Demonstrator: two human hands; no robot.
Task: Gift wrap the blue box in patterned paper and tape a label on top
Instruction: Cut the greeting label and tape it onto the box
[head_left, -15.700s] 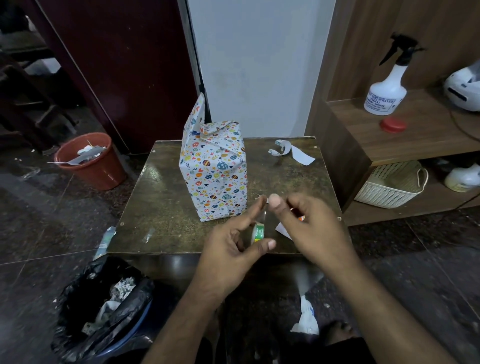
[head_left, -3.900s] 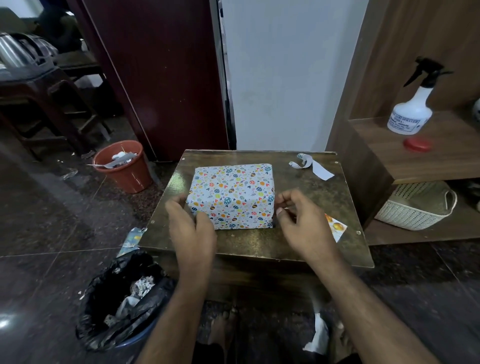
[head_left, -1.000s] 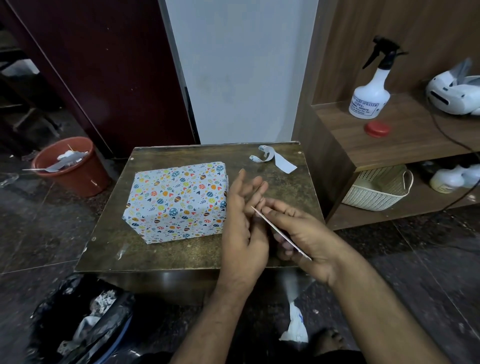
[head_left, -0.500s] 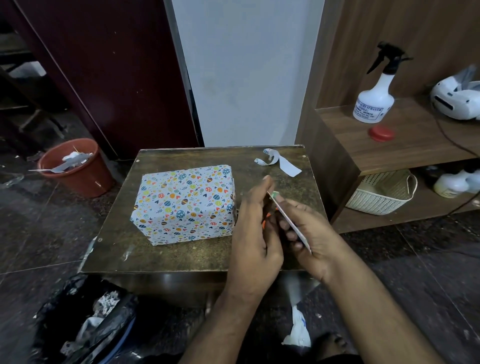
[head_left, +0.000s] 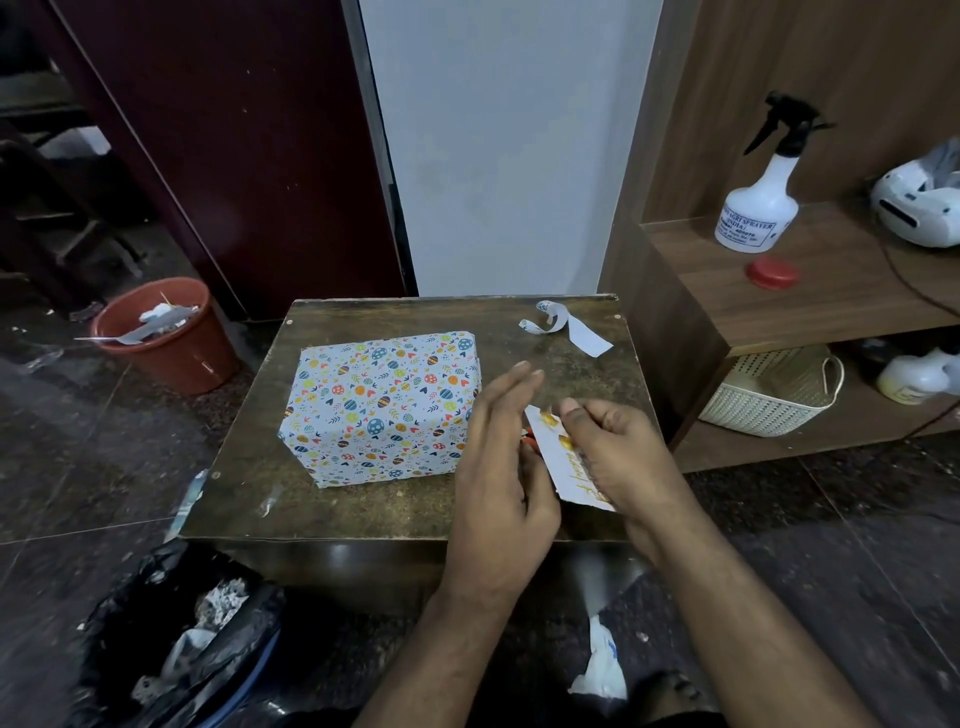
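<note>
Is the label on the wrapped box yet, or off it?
Off. The right hand holds the label beside the wrapped box, whose patterned top is bare.

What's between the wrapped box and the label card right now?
The left hand, fingers straight, stands between the wrapped box and the label card, which the right hand grips. Head view shows it.

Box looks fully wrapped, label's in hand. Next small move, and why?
Probably carry the label left and lay it flat on top of the wrapped box. The right hand pinches it beside the box, whose top is bare; the left hand is alongside it.
</note>
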